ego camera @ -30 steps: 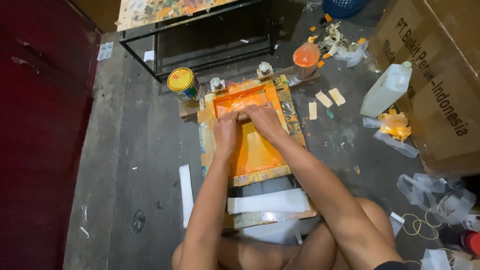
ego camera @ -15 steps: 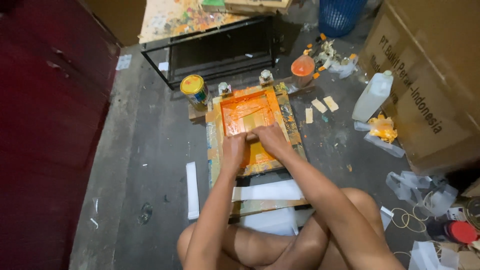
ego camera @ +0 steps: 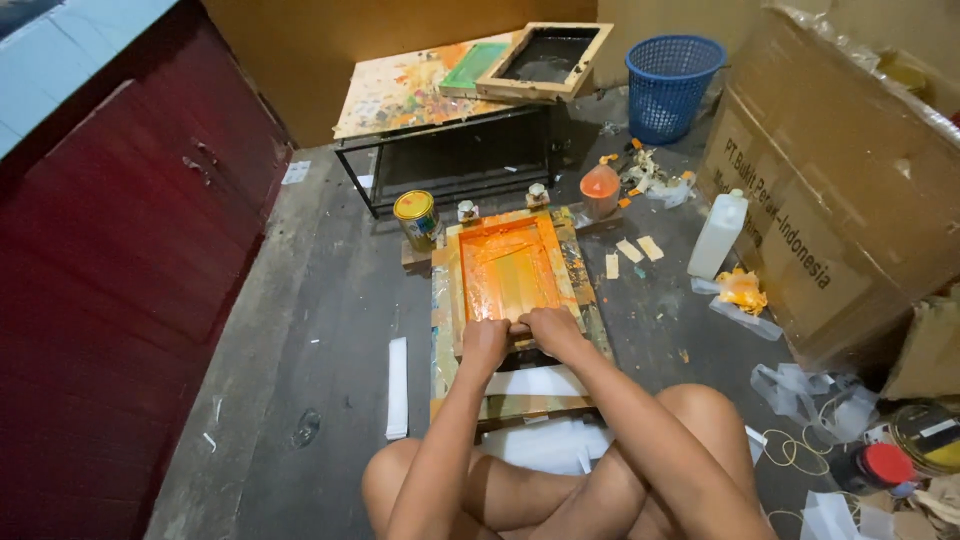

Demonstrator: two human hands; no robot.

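Screen frame point(ego camera: 515, 275) runs lengthwise away; both hands' fingers point(ego camera: 520, 325) clamp its near edge.

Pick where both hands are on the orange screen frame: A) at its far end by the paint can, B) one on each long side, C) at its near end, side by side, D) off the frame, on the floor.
C: the left hand and right hand sit together at the near edge of the frame, closest to the person's knees.
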